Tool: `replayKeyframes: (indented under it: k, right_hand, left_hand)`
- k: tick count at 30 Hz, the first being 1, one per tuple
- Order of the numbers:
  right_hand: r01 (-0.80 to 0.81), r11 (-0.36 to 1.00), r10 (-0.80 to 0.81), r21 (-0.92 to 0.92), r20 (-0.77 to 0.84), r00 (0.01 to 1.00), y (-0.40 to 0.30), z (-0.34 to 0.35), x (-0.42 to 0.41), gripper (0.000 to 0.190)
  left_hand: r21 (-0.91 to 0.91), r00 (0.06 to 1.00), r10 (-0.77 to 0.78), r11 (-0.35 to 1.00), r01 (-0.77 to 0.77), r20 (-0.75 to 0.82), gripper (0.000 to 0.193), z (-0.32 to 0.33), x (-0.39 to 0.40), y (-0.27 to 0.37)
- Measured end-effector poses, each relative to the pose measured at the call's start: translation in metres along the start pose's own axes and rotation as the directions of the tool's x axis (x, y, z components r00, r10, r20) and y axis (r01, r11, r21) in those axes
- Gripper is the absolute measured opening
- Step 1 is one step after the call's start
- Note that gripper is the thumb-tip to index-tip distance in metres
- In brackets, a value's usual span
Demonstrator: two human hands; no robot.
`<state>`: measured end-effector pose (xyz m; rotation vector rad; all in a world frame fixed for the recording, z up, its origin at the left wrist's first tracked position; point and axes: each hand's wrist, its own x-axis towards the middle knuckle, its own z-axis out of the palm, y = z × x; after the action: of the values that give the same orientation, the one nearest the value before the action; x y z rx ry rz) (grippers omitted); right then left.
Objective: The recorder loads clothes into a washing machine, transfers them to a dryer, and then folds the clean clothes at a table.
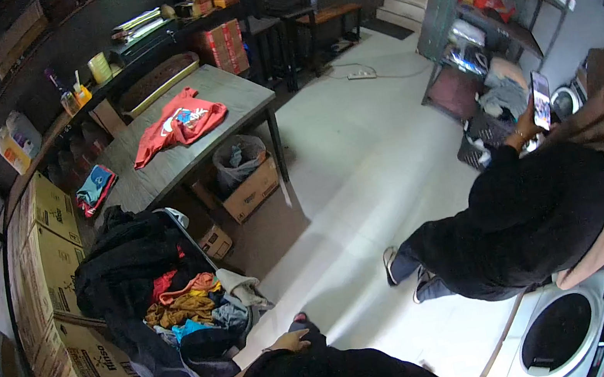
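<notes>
My left hand (290,341) rests against my dark clothing near my leg, fingers loosely bent and nothing seen in it. My right hand is out of view. To the left of my hand stands a container heaped with mixed clothes (185,308), with a large black garment (125,261) draped over its side. A grey cloth (243,288) hangs from its near right rim. Beyond, a red printed shirt (181,121) lies spread on a grey table (229,91), and a folded blue and red garment (95,187) sits at its left end.
Stacked cardboard boxes (68,288) line the left wall. Under the table is a lined bin (239,160) in a carton. At right, a person in black (529,219) holds a phone (540,100) beside a front-loading machine (560,331). A power strip (361,75) lies on the floor.
</notes>
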<state>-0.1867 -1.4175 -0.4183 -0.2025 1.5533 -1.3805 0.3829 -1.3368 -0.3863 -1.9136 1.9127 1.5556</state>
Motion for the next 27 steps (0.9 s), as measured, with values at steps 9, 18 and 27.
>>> replayKeyframes:
  k: [9, 18, 27]
  right_hand:
    - [0.339, 0.785, -0.117, -0.519, 0.414, 0.903, 0.038, 0.160, -0.010, 0.031]
    - [0.186, 0.625, 0.140, -0.758, 0.343, 0.929, 0.013, 0.341, 0.064, 0.026]
    - [0.416, 0.302, 0.444, -0.858, 0.513, 0.735, 0.016, 0.546, 0.175, 0.029]
  left_hand:
    - [-0.156, 0.995, 0.042, 0.987, -0.028, 0.086, 0.064, -0.130, 0.107, 0.019]
    - [-0.076, 0.969, -0.021, 0.997, 0.003, -0.244, 0.058, -0.292, 0.190, 0.024]
    - [-0.535, 0.410, -0.439, 0.831, -0.154, -0.799, 0.044, -0.442, 0.203, -0.003]
